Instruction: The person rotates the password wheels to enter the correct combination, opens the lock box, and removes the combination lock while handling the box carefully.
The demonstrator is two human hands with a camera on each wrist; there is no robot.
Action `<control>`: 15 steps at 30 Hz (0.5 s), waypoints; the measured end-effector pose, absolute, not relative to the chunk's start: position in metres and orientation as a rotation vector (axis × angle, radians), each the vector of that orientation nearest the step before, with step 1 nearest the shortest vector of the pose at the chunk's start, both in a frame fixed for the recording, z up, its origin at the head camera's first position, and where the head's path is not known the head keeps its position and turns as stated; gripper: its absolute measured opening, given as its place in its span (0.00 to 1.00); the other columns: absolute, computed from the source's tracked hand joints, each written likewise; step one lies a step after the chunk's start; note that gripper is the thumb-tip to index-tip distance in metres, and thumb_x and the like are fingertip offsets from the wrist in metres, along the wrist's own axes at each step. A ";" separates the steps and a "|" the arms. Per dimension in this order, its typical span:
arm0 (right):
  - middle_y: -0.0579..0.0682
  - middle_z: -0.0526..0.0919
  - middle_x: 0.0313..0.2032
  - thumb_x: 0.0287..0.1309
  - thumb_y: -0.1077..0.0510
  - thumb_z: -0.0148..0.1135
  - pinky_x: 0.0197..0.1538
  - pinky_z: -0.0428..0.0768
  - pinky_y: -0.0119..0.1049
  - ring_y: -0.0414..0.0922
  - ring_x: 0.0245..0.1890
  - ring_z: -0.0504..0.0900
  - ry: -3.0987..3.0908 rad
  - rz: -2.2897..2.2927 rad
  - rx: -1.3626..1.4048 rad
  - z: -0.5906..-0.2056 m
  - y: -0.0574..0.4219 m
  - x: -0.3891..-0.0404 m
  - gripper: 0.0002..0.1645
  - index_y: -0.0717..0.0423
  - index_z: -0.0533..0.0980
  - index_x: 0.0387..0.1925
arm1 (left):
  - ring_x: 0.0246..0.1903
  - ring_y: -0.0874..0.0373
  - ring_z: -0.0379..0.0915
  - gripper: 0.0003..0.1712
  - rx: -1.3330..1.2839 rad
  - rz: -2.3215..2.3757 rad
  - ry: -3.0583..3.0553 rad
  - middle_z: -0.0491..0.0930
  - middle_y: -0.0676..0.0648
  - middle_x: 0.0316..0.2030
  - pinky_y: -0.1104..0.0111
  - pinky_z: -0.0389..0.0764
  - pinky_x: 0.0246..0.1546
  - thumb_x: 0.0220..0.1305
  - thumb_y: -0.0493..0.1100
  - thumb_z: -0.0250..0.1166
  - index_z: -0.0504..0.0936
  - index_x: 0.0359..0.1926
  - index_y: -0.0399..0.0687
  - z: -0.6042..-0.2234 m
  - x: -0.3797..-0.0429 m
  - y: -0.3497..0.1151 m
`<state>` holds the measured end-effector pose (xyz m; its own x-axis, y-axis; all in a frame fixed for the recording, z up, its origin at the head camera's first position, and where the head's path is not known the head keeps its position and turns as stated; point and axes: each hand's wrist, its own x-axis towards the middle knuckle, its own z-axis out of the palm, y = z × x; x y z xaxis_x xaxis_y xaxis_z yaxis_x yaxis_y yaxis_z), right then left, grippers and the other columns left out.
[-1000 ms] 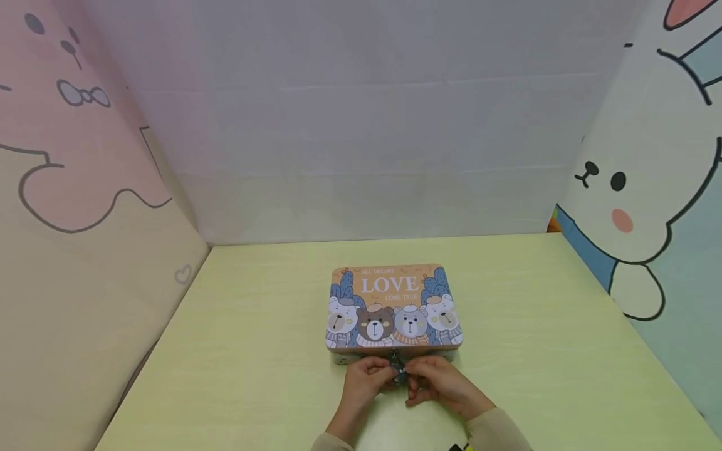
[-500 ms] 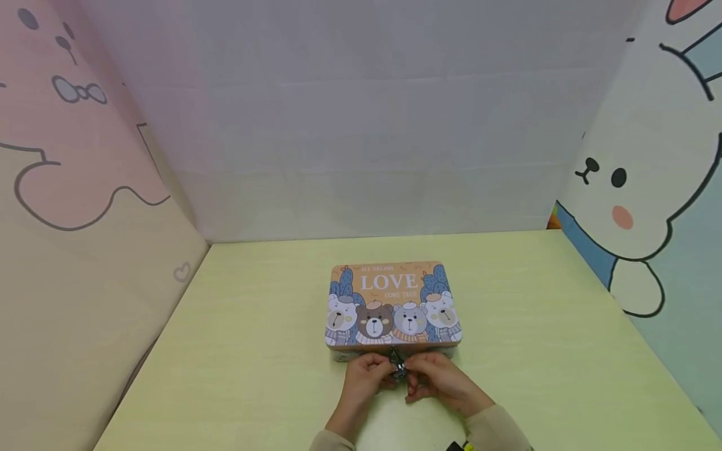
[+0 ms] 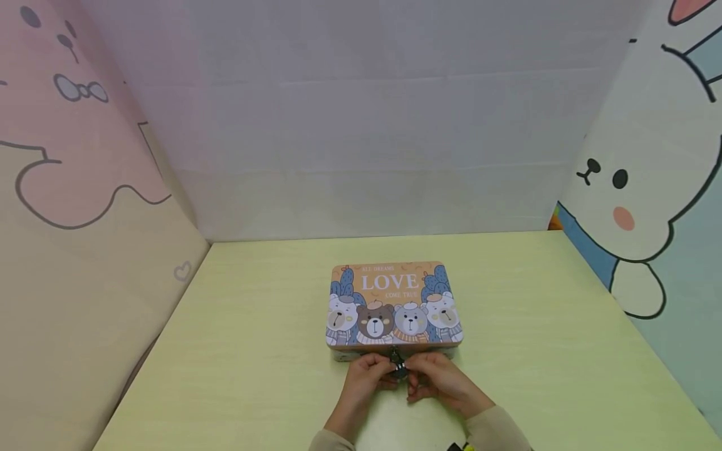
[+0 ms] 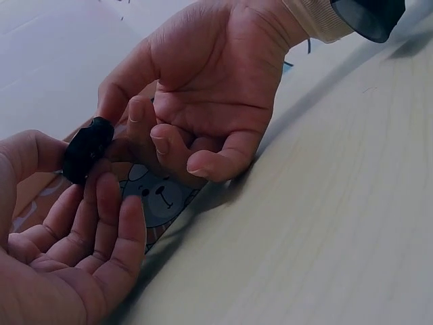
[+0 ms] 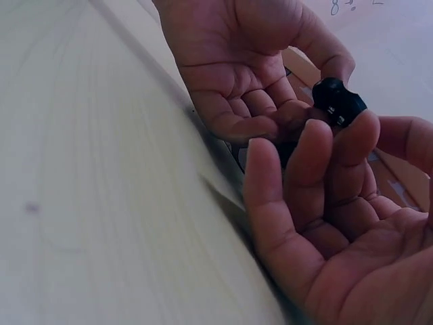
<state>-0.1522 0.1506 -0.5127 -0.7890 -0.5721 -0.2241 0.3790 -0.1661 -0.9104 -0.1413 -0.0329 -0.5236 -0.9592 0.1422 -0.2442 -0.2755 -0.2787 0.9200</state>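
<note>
Plainly, the nearest things are two pale sleeves point(image 3: 499, 431) coming in over the near edge of the surface point(image 3: 248, 351), with a small black and yellow object point(image 3: 461, 447) cut off beside the right one. Beyond them, the left hand point(image 3: 363, 379) and right hand point(image 3: 445, 382) meet, thumb and forefinger of each pinching a small dark lock point(image 3: 400, 371) from its own side; the remaining fingers point(image 5: 262, 169) curl loosely below, clear of it. The lock is at the clasp point(image 3: 394, 353) on the near side of a box point(image 3: 389, 307), roughly midway between the surface's left and right edges. It has pale marks, too small to read. To work well here, I judge, one hand should steady the lock while the other moves it in small, light turns, never tugging at the clasp, since a pull could drag the box toward the near edge. Keeping the spare fingers low should leave the marks visible. The box sits flat, lid down, well apart from the far edge, where a pale wall point(image 3: 361, 138) rises.
</note>
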 end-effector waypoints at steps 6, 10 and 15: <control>0.42 0.77 0.22 0.68 0.61 0.50 0.36 0.86 0.39 0.39 0.25 0.80 1.489 -2.003 -0.210 -0.513 0.151 -0.152 0.15 0.51 0.75 0.24 | 0.22 0.62 0.78 0.08 -0.140 2.336 1.652 0.80 0.52 0.23 0.71 0.83 0.29 0.60 0.32 0.59 0.79 0.25 0.45 -0.523 -0.140 -0.035; 0.42 0.77 0.22 0.68 0.60 0.50 0.36 0.86 0.39 0.39 0.25 0.80 1.484 -2.006 -0.206 -0.513 0.151 -0.152 0.15 0.51 0.75 0.24 | 0.22 0.63 0.78 0.09 -0.125 2.343 1.634 0.80 0.53 0.23 0.72 0.82 0.29 0.59 0.31 0.59 0.78 0.25 0.47 -0.524 -0.139 -0.035; 0.42 0.77 0.21 0.68 0.61 0.50 0.35 0.86 0.39 0.39 0.25 0.80 1.482 -2.009 -0.206 -0.513 0.151 -0.152 0.15 0.51 0.75 0.24 | 0.22 0.63 0.78 0.09 -0.127 2.348 1.630 0.79 0.53 0.23 0.72 0.82 0.29 0.58 0.30 0.59 0.78 0.26 0.47 -0.522 -0.139 -0.035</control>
<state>-0.1516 0.1506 -0.5127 -0.7918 -0.5647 -0.2328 0.3892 -0.1727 -0.9048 -0.1387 -0.0351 -0.5225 -0.9571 0.1773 -0.2291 -0.2766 -0.3247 0.9045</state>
